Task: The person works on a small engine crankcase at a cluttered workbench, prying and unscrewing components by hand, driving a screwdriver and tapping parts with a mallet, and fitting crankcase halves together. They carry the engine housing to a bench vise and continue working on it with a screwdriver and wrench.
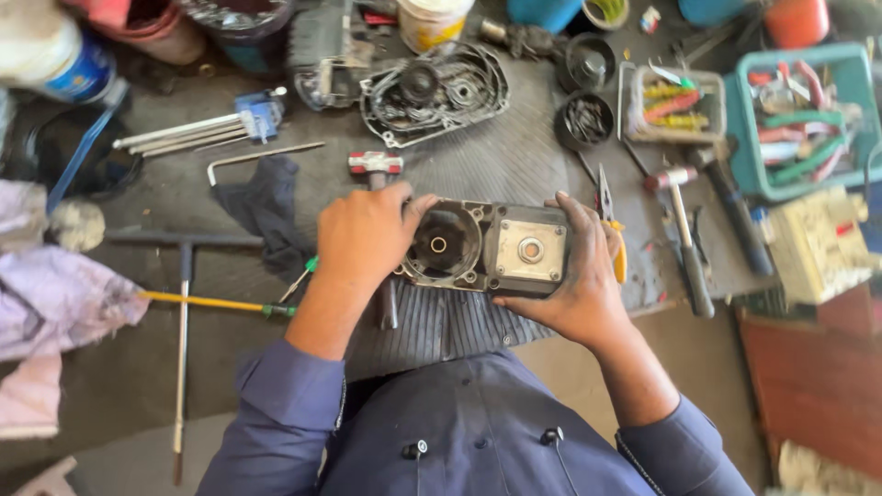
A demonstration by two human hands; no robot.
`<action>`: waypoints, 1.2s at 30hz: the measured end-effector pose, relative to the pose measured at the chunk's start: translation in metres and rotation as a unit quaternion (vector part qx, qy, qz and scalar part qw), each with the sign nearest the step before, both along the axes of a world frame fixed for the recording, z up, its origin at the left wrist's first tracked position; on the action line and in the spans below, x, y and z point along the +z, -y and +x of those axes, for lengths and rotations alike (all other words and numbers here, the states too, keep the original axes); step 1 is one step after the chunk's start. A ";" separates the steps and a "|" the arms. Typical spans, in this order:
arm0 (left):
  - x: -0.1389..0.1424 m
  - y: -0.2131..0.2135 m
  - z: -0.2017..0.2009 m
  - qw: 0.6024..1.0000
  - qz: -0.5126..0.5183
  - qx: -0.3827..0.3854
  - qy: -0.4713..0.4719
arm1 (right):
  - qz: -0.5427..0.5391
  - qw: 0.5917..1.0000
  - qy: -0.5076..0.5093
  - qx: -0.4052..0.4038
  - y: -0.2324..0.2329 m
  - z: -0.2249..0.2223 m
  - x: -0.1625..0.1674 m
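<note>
From over the person's head, both hands are on a grey metal housing (487, 248) lying on a ribbed mat (459, 321) at the near edge of the surface (165, 367). The left hand (363, 239) has its grip closed over the housing's left end, beside a round opening. The right hand (583, 276) wraps the right end, fingers curled under it. Just beyond the right hand lie pliers (608, 216) and a hammer (684, 239). A dark rag (266, 207) lies left of the housing, hex keys (197, 129) farther back.
</note>
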State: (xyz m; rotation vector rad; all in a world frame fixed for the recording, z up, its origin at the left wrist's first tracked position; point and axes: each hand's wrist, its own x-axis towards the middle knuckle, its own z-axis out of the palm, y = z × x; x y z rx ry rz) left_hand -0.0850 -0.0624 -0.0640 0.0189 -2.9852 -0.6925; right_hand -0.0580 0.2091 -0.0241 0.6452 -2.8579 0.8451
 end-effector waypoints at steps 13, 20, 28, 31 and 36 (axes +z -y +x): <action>-0.007 0.012 -0.001 0.995 0.056 -0.034 0.079 | -0.049 0.988 -0.078 -0.120 -0.030 0.037 -0.023; -0.002 0.007 0.026 0.995 0.097 0.011 0.019 | -0.081 0.984 -0.093 -0.128 -0.027 0.066 -0.023; 0.063 -0.040 0.034 0.946 0.142 -0.236 -0.170 | -0.088 0.986 -0.104 -0.096 -0.038 0.062 -0.010; 0.083 -0.085 0.027 0.932 0.083 -0.308 -0.173 | -0.049 0.991 -0.118 -0.035 -0.059 0.042 -0.001; 0.095 -0.133 -0.003 0.943 0.005 -0.328 -0.060 | -0.026 0.997 -0.060 0.050 -0.099 -0.003 0.010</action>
